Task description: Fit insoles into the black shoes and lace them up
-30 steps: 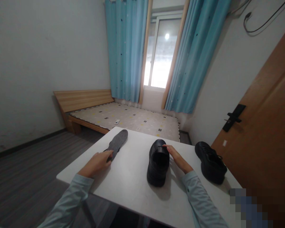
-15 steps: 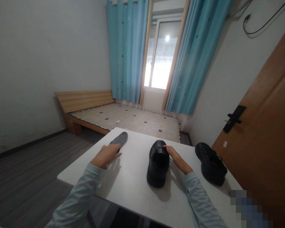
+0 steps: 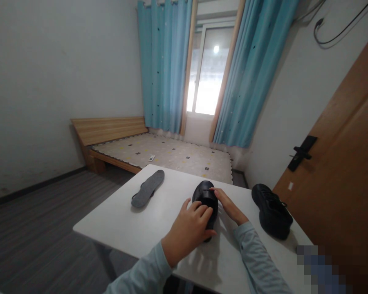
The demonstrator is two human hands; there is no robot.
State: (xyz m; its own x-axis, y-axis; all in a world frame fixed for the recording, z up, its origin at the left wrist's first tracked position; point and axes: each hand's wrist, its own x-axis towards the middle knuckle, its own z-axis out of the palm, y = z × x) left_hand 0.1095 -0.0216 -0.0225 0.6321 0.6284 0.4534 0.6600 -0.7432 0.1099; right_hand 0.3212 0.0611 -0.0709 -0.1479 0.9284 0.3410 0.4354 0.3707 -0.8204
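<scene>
A black shoe (image 3: 206, 194) stands in the middle of the white table (image 3: 159, 220), toe pointing away from me. My left hand (image 3: 190, 230) rests over its heel end, fingers spread on the shoe. My right hand (image 3: 230, 205) lies flat along the shoe's right side, fingertips touching its opening. A grey insole (image 3: 147, 188) lies loose on the table's left part, apart from both hands. A second black shoe (image 3: 271, 210) sits near the table's right edge.
Beyond the table stands a low wooden bed (image 3: 159, 153) with a patterned mattress. Blue curtains (image 3: 164, 61) frame a bright window. A brown door (image 3: 340, 163) with a black handle is close on the right. Grey floor lies to the left.
My left hand has let go of the grey insole and moved right onto the heel of the middle shoe. The insole stays on the table. My right hand has barely moved.
</scene>
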